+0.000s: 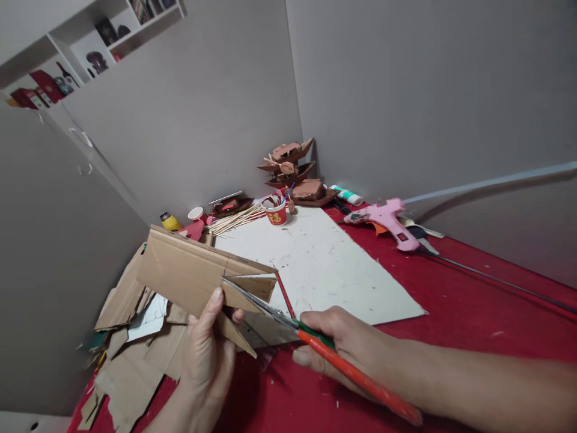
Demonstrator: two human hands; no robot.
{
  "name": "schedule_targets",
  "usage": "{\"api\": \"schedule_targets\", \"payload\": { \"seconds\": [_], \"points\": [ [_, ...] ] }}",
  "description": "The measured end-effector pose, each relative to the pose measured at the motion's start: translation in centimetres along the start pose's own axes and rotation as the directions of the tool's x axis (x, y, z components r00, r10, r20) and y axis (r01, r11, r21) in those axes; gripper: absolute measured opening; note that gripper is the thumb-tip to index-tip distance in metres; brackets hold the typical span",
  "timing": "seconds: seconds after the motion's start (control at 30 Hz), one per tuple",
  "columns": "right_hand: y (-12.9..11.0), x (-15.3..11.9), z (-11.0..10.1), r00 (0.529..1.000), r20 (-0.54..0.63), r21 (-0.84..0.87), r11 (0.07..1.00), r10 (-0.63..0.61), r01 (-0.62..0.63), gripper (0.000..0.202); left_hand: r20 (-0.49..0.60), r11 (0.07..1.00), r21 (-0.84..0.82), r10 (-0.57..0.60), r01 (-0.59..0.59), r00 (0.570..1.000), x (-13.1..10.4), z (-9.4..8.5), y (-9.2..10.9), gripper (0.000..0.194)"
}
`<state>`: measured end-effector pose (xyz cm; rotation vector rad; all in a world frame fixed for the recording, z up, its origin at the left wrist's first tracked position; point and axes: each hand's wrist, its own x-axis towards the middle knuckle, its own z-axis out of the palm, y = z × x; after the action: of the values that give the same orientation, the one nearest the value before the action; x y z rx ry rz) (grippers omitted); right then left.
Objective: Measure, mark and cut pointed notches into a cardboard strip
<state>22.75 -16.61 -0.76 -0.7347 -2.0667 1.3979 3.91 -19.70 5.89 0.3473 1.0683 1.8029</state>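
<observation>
My left hand (210, 349) pinches a folded piece of brown cardboard (180, 264) along its lower edge, thumb on the near face. The cardboard is held up and tilted over the table, with a slit running in from its right end. My right hand (342, 343) is wrapped round a pair of scissors (322, 346) with orange and green handles. Their blade tips lie at the inner end of the slit, touching the cardboard close to my left thumb. A pointed flap hangs down below my left hand.
Cardboard scraps (130, 379) lie at the left on the red table (469, 300). Behind the white board (315, 258) are a red paper cup (276, 214), wooden sticks (234, 219) and brown model boats (288, 168). A pink glue gun (387, 222) with its cord lies at the right.
</observation>
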Motion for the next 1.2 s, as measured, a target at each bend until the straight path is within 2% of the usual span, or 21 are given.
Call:
{"api": "schedule_targets", "payload": {
  "seconds": [0.17,0.3,0.37,0.5,0.8,0.97,1.07,1.2],
  "points": [
    [-0.2,-0.2,-0.2,0.999,0.0,0.09,0.995,-0.034,0.034,0.037,0.011,1.0,0.014,0.022,-0.022,1.0,0.1,-0.3,0.2,0.019],
    [-0.5,-0.1,-0.5,1.0,-0.006,0.086,0.996,0.021,-0.02,0.034,0.003,0.998,0.039,0.044,-0.044,0.999,0.9,-0.4,0.7,0.012],
    [-0.6,0.1,-0.7,0.999,-0.006,0.057,0.997,0.048,-0.048,0.035,0.0,0.998,0.038,0.055,-0.055,0.998,1.3,-0.4,0.9,0.011],
    [-1.0,0.2,-0.9,1.0,-0.018,-0.059,0.998,0.021,-0.022,0.038,0.017,0.998,0.025,0.049,-0.049,0.999,1.6,-0.3,1.1,0.015],
    [-1.4,-0.2,-0.6,0.993,-0.072,-0.247,0.962,0.098,-0.113,0.039,0.024,0.997,-0.035,-0.071,0.071,0.997,0.8,0.4,1.1,0.02],
    [-1.4,0.0,-0.6,0.994,-0.064,-0.162,0.982,0.09,-0.099,0.037,0.043,0.993,-0.068,-0.093,0.096,0.995,0.8,0.4,1.1,0.023],
    [-1.3,-0.1,-0.7,0.998,-0.051,-0.085,0.996,0.037,-0.041,0.037,0.047,0.987,-0.085,-0.13,0.133,0.99,0.8,0.0,1.3,0.023],
    [-0.9,-0.1,-0.7,0.998,-0.065,-0.07,0.997,-0.02,0.016,0.037,0.068,0.976,-0.081,-0.195,0.201,0.978,1.1,-0.5,1.4,0.019]
  ]
}}
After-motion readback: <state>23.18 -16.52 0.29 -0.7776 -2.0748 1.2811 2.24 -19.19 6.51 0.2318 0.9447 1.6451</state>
